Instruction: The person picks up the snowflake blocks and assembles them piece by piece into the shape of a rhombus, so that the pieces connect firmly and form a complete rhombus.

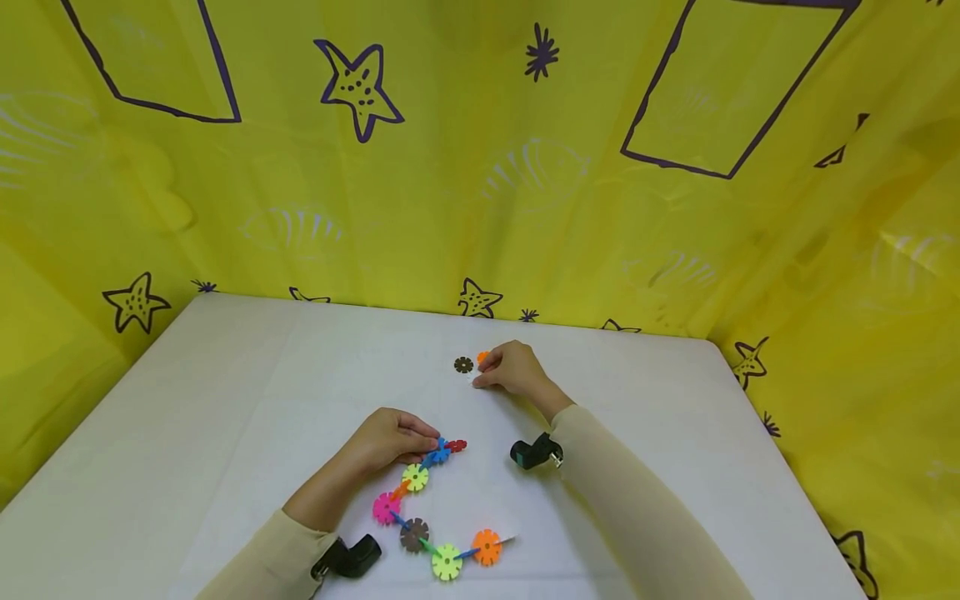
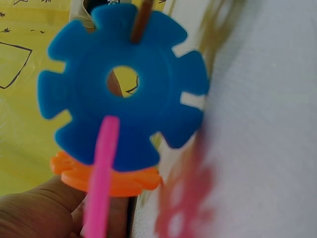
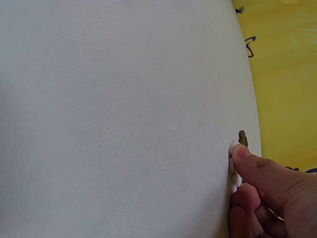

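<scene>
Blue disc [image 2: 124,84] fills the left wrist view, yellow curtain [image 2: 20,99] behind.

white table [image 1: 225,433], toy discs on it.
chain [image 1: 427,508] of slotted discs runs near the front edge: red, blue, lime, pink, brown, lime, orange, joined edge to edge. farther back, well apart from it, a loose brown disc [image 1: 463,364] with an orange disc [image 1: 482,357] and a white piece [image 3: 233,166] just beside.
</scene>
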The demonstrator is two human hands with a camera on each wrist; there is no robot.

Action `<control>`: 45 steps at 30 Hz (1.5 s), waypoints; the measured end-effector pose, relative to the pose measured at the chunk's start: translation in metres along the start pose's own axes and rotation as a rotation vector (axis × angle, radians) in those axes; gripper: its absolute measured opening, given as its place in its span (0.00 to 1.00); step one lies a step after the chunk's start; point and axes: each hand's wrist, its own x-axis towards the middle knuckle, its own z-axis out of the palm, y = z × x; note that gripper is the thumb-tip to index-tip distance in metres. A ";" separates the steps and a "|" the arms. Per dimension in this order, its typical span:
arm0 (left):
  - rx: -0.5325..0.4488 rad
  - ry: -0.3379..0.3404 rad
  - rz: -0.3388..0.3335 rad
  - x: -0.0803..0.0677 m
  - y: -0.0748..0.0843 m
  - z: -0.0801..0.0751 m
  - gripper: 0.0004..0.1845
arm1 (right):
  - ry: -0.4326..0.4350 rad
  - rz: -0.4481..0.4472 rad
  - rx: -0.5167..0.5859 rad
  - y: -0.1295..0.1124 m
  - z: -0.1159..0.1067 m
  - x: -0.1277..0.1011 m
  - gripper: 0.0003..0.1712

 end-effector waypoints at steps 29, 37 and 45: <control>-0.050 -0.021 0.000 0.000 -0.001 0.000 0.10 | -0.097 -0.001 -0.034 -0.003 -0.001 0.000 0.14; -0.042 -0.014 -0.009 0.000 0.000 0.000 0.10 | -0.081 -0.021 -0.006 0.000 0.000 -0.001 0.15; -0.046 -0.013 -0.004 0.000 -0.001 0.000 0.10 | -0.006 -0.064 0.079 0.011 0.006 -0.013 0.15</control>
